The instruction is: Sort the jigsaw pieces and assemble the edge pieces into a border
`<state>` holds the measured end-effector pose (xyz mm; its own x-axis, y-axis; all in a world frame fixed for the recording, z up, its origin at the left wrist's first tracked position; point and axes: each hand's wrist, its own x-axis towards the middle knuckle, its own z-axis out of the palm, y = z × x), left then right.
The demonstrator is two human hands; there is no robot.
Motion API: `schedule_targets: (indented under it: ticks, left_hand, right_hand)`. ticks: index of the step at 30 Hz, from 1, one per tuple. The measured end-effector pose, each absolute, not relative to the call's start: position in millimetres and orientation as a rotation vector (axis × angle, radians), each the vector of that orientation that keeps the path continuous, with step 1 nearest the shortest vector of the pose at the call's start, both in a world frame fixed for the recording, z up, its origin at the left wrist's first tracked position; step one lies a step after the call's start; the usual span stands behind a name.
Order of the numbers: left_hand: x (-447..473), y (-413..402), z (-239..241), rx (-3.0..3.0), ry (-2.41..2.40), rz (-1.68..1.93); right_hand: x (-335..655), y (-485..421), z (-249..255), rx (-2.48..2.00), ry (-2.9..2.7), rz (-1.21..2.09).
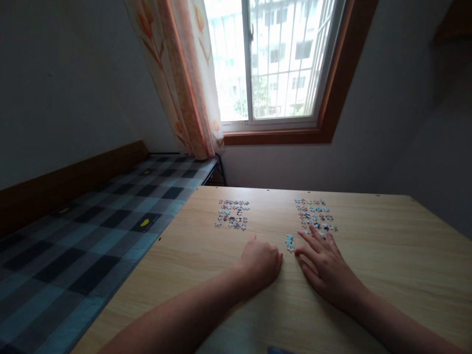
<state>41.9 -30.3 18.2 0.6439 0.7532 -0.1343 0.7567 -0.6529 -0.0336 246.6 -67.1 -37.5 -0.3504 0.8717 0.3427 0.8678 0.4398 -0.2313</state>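
Left hand, right hand — one puzzle fragment between, two clusters beyond

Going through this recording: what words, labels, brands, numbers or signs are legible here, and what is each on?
No text can be read in this picture.
On the left group of puzzle pieces and the right group of puzzle pieces: printed colours only, too small to show lettering.
On the checked bedcover: yellow marks, blurred, unreadable.
On the building outside: no sign visible.
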Motion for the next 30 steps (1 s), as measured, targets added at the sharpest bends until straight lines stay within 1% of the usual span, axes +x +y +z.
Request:
schedule_targets:
  ticks: [12,23,30]
  left_hand:
    - [42.1,-27.8,12.6,2.833,1.338,-0.164]
    - [39.6,-23.4,8.9,2.842,1.308,-0.036]
    - [38.6,-20.6,6.9,2.826,1.309,-0.041]
  right_hand:
    - [244.6,-66.7,-36.5,-1.481,-2.280,0.028]
    - [244.6,-67.4,-35.1,-1.474,-2.274,0.036]
    - [244.2,-67.2,-35.6,-1.477,-2.264,0.037]
